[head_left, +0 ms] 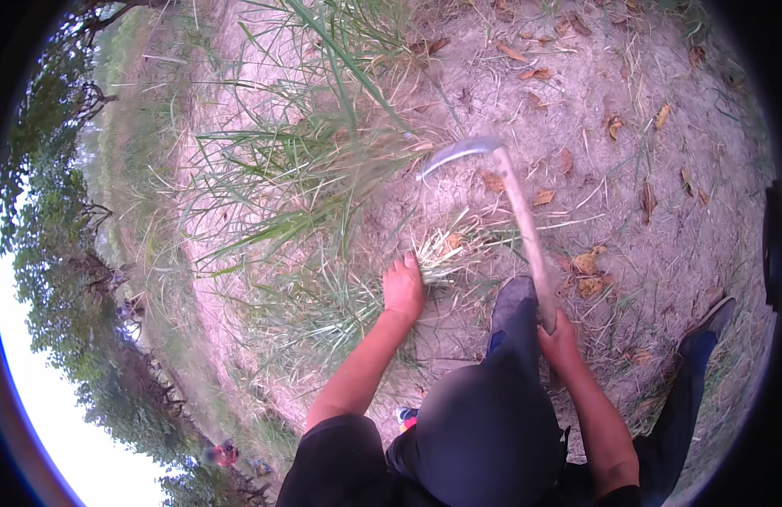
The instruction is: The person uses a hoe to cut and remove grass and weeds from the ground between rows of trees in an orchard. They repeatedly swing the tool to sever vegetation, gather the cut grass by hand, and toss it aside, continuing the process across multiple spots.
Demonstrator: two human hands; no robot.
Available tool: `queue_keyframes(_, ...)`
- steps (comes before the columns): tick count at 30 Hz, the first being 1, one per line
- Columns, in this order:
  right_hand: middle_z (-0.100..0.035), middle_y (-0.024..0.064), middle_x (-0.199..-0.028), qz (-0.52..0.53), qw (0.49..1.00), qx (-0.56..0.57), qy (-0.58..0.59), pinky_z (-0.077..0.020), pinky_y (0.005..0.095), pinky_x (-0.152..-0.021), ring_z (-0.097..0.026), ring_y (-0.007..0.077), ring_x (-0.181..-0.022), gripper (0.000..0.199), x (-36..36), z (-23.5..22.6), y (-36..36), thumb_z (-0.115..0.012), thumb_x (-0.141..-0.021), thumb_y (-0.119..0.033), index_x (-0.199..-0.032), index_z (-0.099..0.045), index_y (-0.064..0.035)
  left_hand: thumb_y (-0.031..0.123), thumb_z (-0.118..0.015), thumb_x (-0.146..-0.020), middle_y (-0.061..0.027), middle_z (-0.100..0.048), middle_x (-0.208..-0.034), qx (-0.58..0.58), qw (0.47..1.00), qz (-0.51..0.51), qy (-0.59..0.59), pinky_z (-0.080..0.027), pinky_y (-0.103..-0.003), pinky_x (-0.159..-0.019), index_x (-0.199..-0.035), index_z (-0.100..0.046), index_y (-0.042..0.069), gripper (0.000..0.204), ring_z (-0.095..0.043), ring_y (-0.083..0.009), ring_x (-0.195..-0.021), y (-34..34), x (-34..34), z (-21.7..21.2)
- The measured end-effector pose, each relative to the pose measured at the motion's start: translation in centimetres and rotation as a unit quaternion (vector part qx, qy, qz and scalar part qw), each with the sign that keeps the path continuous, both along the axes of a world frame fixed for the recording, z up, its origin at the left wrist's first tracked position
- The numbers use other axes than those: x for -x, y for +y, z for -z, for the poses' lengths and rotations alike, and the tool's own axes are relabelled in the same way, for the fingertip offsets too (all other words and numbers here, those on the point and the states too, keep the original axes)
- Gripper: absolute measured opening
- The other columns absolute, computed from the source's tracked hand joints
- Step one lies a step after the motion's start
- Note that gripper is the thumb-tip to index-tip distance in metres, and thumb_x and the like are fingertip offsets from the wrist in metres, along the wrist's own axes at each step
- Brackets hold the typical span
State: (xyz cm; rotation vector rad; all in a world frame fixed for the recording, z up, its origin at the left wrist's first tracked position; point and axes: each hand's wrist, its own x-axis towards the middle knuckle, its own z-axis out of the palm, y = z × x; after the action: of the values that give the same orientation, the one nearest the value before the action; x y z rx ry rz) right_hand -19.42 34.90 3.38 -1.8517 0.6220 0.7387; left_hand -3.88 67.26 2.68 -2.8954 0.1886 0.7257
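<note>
My left hand (pixel 403 289) is closed around a bunch of long green grass. Pale cut ends of the bunch (pixel 437 256) stick out past its thumb side, and the leafy blades (pixel 310 325) spread out to the left. In my right hand (pixel 560 340) is the lower end of a sickle's wooden handle (pixel 524 215). The sickle's curved metal blade (pixel 460 154) is raised, its tip toward the left. Beyond my left hand, a standing tuft of grass (pixel 294 169) leans over the soil near the blade.
Dry brown leaves (pixel 589 275) and straw lie scattered on the bare soil (pixel 610 182). My dark shoe (pixel 513 297) is just left of the handle; another shoe (pixel 710 325) is at the far right. Trees (pixel 61 253) line the left, with a distant person in red (pixel 227 454) below.
</note>
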Motion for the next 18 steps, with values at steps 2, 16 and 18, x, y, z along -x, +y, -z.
queue_keyframes(2, -0.062, 0.0266, -0.09, -0.054, 0.999, -0.003, 0.003, -0.0482, 0.0449, -0.073, -0.062, 0.0428, -0.085, 0.029, 2.3, 0.2, -1.3, -0.063, -0.077, -0.008, -0.103, -0.055, 0.0025, 0.008, -0.057, -0.08, -0.0228, -0.06, -0.101, -0.012, 0.999, -0.014, 0.045, -0.047, -0.047, -0.085, -0.124, -0.044, -0.005, 0.048, -0.06, -0.038, -0.097, -1.2, -0.8, -1.9)
queue_keyframes(16, -0.063, 0.0254, -0.094, -0.073, 0.993, -0.089, -0.011, -0.0485, 0.0453, -0.078, -0.063, 0.0419, -0.091, 0.027, -0.6, -1.3, 0.4, -0.063, -0.078, -0.012, -0.102, -0.058, -0.0005, 0.006, -0.066, -0.071, -0.0349, -0.033, -0.138, 0.022, 1.0, -0.012, -0.009, -0.04, -0.046, -0.103, -0.112, -0.051, -0.006, 0.045, -0.04, -0.0485, -0.125, 1.0, -2.1, -2.8)
queue_keyframes(18, -0.064, 0.0255, -0.093, -0.109, 0.992, -0.057, 0.018, -0.0486, 0.0459, -0.077, -0.063, 0.0429, -0.09, 0.029, -2.4, -2.3, -0.2, -0.065, -0.078, -0.015, -0.102, -0.058, -0.0001, 0.007, -0.066, -0.072, -0.0351, -0.03, -0.141, 0.075, 0.997, -0.032, 0.001, -0.039, -0.046, -0.105, -0.111, -0.051, -0.006, 0.044, -0.037, -0.0498, -0.127, 1.9, -3.2, -2.1)
